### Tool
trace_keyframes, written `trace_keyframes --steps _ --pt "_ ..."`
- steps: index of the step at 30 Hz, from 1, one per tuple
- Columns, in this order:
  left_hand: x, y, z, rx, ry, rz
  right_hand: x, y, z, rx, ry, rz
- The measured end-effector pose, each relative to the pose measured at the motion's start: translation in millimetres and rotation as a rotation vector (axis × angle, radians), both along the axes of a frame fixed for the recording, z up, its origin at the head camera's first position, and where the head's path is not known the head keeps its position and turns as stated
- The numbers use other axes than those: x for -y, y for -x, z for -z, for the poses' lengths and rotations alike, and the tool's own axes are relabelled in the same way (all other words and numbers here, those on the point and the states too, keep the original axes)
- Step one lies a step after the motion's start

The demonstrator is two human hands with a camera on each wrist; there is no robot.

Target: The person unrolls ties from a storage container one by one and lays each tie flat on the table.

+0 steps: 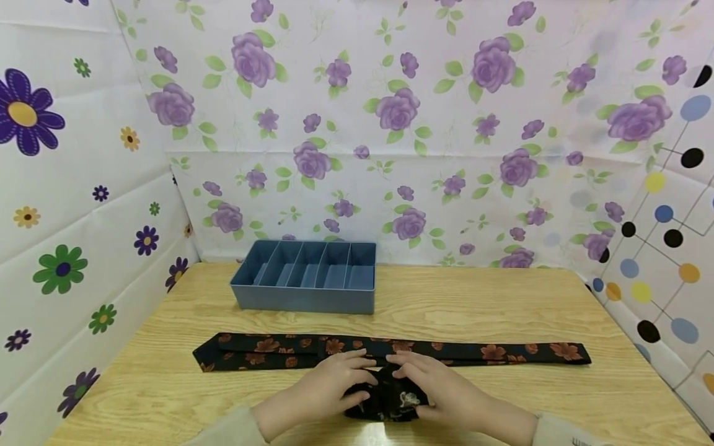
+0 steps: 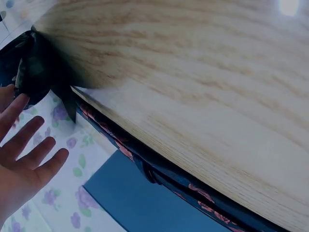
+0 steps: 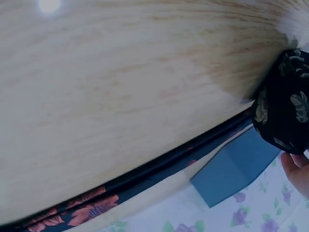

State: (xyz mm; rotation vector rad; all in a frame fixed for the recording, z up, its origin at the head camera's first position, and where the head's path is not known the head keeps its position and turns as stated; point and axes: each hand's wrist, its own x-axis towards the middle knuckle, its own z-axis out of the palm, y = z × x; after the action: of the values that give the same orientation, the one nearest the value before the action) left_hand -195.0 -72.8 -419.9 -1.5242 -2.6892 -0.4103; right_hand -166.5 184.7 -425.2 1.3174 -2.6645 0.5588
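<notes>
Along the far left, a white cloth [image 1: 111, 241] printed with purple, green and orange daisies is lining the side of the wooden table [image 1: 502, 297]. Next, a long dark tie [image 1: 496, 353] with rust-coloured flowers is stretching crosswise over the wood, its pointed end facing left and a narrower strip running along that part. Behind its left half, a blue-grey box [image 1: 304, 299] with five compartments is standing near the back edge. Coming from a pale sleeve [image 1: 231, 430], the left hand [image 1: 337, 384] is touching the near bundle with its fingers spread and loosely extended. Between the two hands, a dark cloth bundle [image 1: 390, 396] with a pale pattern is sitting on the near side of the tie, around the middle of its length. On the bundle's right side, the right hand [image 1: 446, 390] is resting with its fingers bending around the edge; how firmly it is holding on, one cannot tell. Behind everything, a cloth [image 1: 357, 204] with purple roses is hanging, and at far right another cloth [image 1: 666, 266] is showing coloured dots joined by thin lines.
</notes>
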Motion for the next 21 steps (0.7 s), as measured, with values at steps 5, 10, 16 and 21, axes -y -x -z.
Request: trace_keyframes --steps 5,10,16,21 --pt "-0.3 -2.1 1.7 -0.088 0.110 0.078 0 1.3 -5.7 -0.073 -0.073 -0.041" --pt "-2.4 -3.1 1.2 -0.072 0.180 0.107 -3 2.6 -7.6 -0.151 -0.099 -0.075" --pt "-1.4 0.7 8.3 -0.030 0.201 0.175 -8 3.2 -9.2 -0.155 -0.134 -0.084" --pt "-0.2 4.0 15.1 -0.028 0.189 0.204 -9 3.7 -9.0 -0.114 -0.139 -0.061"
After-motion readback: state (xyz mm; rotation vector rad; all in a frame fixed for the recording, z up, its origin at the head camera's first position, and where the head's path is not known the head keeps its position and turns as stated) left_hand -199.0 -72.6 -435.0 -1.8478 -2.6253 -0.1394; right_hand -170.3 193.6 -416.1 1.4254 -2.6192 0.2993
